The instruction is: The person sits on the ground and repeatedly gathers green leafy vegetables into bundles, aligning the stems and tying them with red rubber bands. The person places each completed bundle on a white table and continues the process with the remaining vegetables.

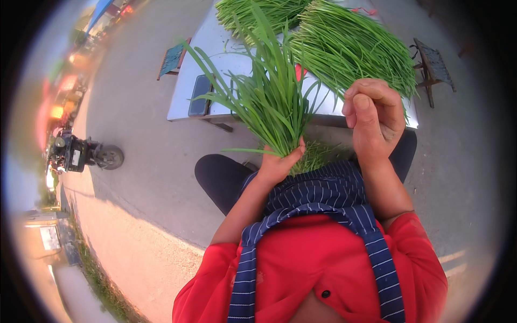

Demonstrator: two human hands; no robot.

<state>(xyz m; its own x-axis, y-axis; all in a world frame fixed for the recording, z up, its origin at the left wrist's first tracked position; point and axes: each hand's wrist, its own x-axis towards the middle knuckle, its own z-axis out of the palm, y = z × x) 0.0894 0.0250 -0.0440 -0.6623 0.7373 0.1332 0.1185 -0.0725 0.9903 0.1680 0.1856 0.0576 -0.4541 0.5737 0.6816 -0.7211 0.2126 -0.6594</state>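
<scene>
My left hand (281,164) grips a loose bunch of garlic chives (274,101) low down near the stalk ends, above my lap. The long flat leaves fan up and away over the near edge of the table. My right hand (375,117) is raised beside the table's near right corner, its fingers curled in against the thumb; nothing shows in it. Beyond it, a large heap of chives (355,48) lies on the white-topped table (183,97). A second heap (262,16) lies at the far side. Green trimmings (319,155) are between my knees, below the table edge.
A smartphone (200,95) lies on the table's left part, and something red (300,72) shows behind the leaves. Folding stools stand left (171,59) and right (432,66) of the table. A motorcycle (87,152) is parked on the paving at left.
</scene>
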